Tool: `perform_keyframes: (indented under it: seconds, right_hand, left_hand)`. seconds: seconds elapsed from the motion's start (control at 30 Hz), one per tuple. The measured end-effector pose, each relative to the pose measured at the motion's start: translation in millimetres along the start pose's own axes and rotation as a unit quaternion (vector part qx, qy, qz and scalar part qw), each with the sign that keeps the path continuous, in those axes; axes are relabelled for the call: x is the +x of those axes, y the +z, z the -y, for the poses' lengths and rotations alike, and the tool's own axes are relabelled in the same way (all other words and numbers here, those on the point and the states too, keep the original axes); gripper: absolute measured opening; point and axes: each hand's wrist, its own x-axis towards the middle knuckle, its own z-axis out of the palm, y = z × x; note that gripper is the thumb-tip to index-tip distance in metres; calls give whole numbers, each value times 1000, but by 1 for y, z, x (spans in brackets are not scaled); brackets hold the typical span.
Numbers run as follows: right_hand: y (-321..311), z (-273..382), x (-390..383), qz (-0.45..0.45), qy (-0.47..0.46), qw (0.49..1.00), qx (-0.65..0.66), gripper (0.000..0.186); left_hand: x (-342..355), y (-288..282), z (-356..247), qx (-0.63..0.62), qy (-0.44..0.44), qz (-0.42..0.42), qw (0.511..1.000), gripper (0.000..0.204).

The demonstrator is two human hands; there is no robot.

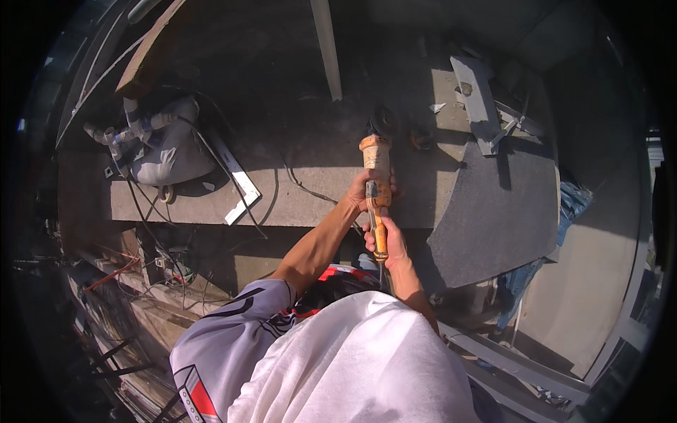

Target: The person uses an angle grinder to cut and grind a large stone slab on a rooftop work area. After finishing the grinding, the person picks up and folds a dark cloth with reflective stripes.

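Observation:
I hold an orange angle grinder [376, 148] upright in the picture, its dark head [382, 121] away from me over the shaded concrete. My left hand [361, 187] is closed round the middle of its body, below the pale collar. My right hand [389, 240] grips the rear handle, with the power cord hanging below it. A small dark object [422, 139] lies just right of the grinder head. A dark grey stone slab [501, 218] is to the right of my hands.
At left are a stuffed grey sack [169, 158] with pipe fittings [137, 123], a white L-square [247, 190], a tape roll [166, 194] and cables on a concrete ledge [303, 204]. At right are pale boards [472, 99] and blue sheeting [572, 208]; a post [326, 49] stands ahead.

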Motion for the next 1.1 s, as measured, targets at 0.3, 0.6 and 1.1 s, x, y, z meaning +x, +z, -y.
perform_keyframes:
  seconds: [0.3,0.6,1.1]
  right_hand:
    - [14,28,38,-91,-69,979,-170,40]
    - [-39,55,87,-114,-150,928,-322,28]
    - [-75,68,94,-61,-148,893,-420,37]
  left_hand:
    - [-3,30,-77,522,-102,-279,800,86]
    - [-9,292,-196,696,577,-163,395,31]
    - [48,433,-321,905,367,-207,53,22]
